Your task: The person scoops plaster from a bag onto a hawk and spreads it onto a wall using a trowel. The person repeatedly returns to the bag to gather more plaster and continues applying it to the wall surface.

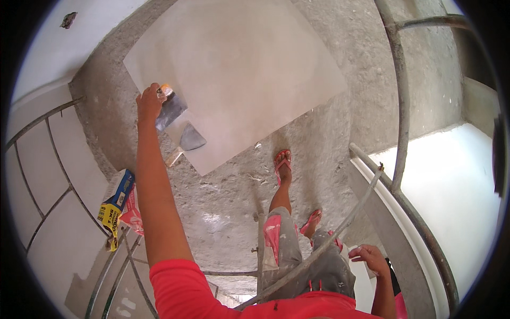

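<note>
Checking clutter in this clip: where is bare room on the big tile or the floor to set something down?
The tile is bare right of the left hand and its two trowels. Rough floor between tile and foot is open. Crowded by the bags and railing.

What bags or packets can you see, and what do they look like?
Yellow and blue bag: on the floor at the left, beside the metal railing; a crumpled, upright sack, blue on top, yellow below, with a white side.
Pink packet: squeezed right behind the bag, next to the left arm; crinkled pink and red wrapper, mostly hidden.
No signs or screens in view.
</note>
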Available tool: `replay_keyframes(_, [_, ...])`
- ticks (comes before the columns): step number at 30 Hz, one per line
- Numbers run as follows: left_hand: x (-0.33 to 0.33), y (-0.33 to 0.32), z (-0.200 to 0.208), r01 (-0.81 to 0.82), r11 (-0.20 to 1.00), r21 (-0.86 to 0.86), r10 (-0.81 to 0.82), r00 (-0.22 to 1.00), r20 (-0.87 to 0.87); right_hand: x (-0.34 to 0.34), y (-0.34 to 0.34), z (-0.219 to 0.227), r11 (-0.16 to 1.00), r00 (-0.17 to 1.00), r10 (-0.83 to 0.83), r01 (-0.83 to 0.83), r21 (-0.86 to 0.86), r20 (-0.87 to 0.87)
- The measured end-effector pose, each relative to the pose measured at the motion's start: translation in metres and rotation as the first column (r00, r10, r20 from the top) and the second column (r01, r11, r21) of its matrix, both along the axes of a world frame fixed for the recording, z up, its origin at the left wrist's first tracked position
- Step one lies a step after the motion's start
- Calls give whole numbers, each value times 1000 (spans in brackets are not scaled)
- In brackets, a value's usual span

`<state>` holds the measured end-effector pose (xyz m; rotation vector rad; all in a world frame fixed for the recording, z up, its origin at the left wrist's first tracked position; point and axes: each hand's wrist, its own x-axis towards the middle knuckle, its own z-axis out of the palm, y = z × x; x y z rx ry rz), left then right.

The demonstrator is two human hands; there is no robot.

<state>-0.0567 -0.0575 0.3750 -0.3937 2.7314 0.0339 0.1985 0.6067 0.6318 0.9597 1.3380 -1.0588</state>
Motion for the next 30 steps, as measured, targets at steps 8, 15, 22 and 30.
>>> replay_keyframes(8, [46,67,106,-263,820,508,351,933,-83,-108,-103,-68,968,869,-213,126,-216,-447])
replay_keyframes(15, [121,250,138,-387,-104,916,286,871,400,-103,-210,-126,943,795,-173,-38,-331,-581])
replay_keyframes(22, [195,59,5,-176,983,53,179,983,-43,-76,-115,-87,996,895,-64,30,-83,-441])
replay_keyframes(30, [195,59,-18,-389,918,-72,390,858,334,47,1,-17,934,865,-310,356,45,-395])
